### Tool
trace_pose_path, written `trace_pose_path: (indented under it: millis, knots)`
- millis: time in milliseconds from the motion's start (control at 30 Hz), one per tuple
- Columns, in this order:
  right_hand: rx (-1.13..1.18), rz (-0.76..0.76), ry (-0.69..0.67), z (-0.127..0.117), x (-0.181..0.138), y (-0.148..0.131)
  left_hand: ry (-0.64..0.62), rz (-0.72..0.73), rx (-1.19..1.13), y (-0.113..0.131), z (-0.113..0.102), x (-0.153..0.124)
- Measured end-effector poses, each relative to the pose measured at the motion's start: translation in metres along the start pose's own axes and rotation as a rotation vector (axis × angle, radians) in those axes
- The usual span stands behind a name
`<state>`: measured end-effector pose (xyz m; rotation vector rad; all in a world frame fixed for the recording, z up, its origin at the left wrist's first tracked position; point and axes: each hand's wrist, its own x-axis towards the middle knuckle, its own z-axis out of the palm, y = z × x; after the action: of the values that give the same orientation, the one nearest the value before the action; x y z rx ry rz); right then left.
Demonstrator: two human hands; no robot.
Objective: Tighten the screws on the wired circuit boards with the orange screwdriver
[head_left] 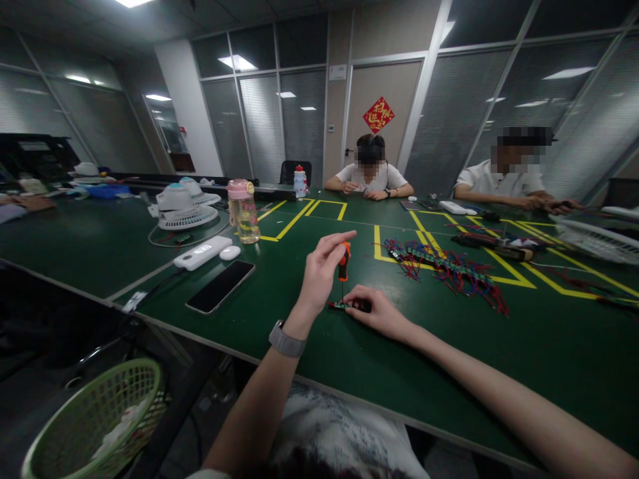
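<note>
My left hand (pixel 319 273), with a watch on its wrist, is closed on the orange and black handle of a screwdriver (pixel 343 265). The tool stands upright, its thin shaft pointing down at a small green circuit board (pixel 337 305) on the table. Fingers of my right hand (pixel 377 313) grip the board's right side and cover part of it. Whether the tip sits in a screw is too small to make out. To the right lies a row of similar boards (pixel 439 261) with red and blue wires.
On the green table (pixel 289 332) are a phone (pixel 220 286), a white power strip (pixel 204 253), a pink-lidded bottle (pixel 243 211) and white fans (pixel 187 206). Yellow tape marks areas. Two people sit across, right of centre. A green basket (pixel 94 412) stands below, left.
</note>
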<state>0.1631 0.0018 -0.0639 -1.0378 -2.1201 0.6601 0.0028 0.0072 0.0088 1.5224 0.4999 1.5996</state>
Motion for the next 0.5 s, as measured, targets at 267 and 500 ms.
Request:
trace_pose_path:
  millis: [267,500]
  knots:
    - [0.008,-0.001,0.005,0.0001,-0.0003,-0.0004,0.057,0.047,0.111,-0.0001,-0.0007,-0.0002]
    - [-0.001,-0.013,0.007,0.0004,-0.0003,0.0012,0.054,-0.025,-0.058,0.0001,0.0008,0.0006]
